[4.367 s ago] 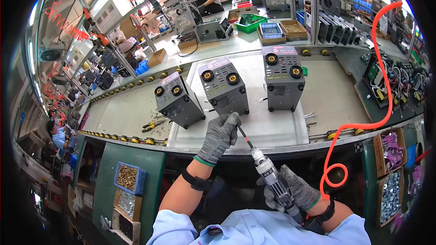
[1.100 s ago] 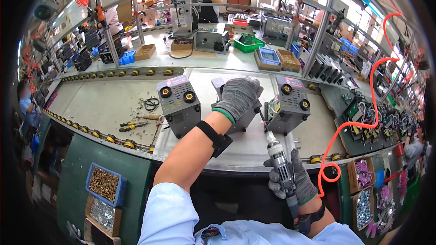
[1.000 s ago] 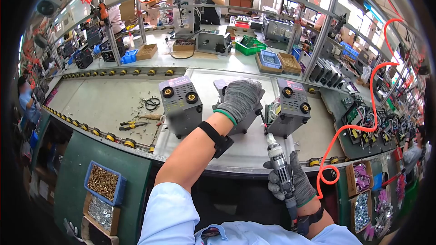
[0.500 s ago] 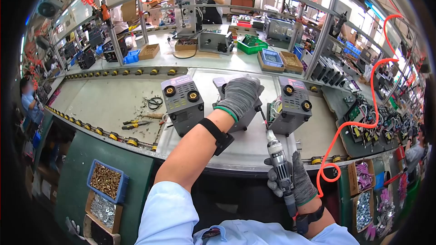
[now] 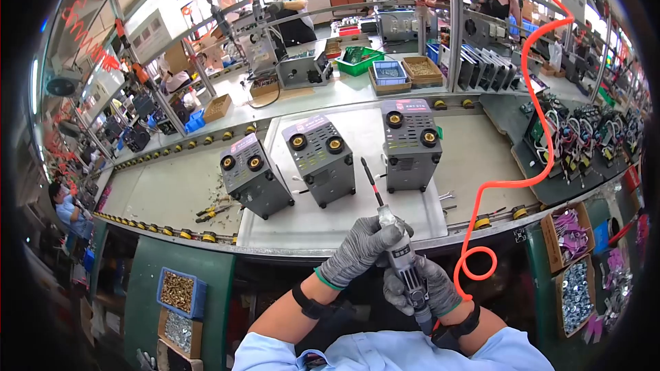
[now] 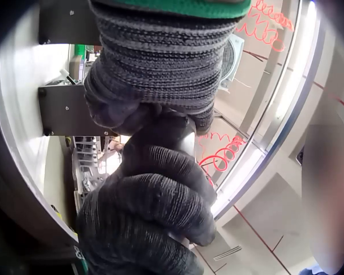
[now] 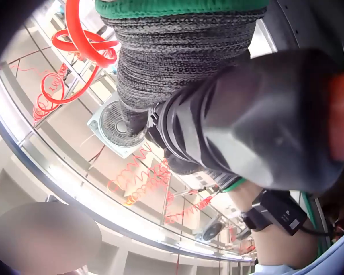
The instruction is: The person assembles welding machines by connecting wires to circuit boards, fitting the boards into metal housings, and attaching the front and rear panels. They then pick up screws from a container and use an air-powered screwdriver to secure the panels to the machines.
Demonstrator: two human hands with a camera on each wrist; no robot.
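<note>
Both gloved hands hold a power screwdriver (image 5: 403, 257) in front of the bench, its long bit (image 5: 371, 180) pointing up and forward. My left hand (image 5: 357, 253) grips the nose end, thumb across it. Behind it my right hand (image 5: 433, 287) is wrapped round the body. The left wrist view shows the curled fingers of the right hand (image 6: 149, 200) just below the left hand (image 6: 160, 69). In the right wrist view the tool's dark rear end (image 7: 258, 120) fills the centre. Beyond the bit stand three grey vented metal cases: left (image 5: 258, 182), middle (image 5: 323, 165), right (image 5: 411, 151), each with two brass-centred sockets.
The cases stand on a white board (image 5: 316, 227). Cutting pliers (image 5: 213, 211) lie to their left. An orange air hose (image 5: 512, 183) loops down at right. Fastener bins (image 5: 182, 292) sit at lower left, more boxes (image 5: 574, 295) at lower right. Wired circuit boards (image 5: 577, 137) lie at right.
My left hand has left the middle case and come back to grip the screwdriver's nose. The right hand still holds the tool. The head view has turned, shifting the scene.
</note>
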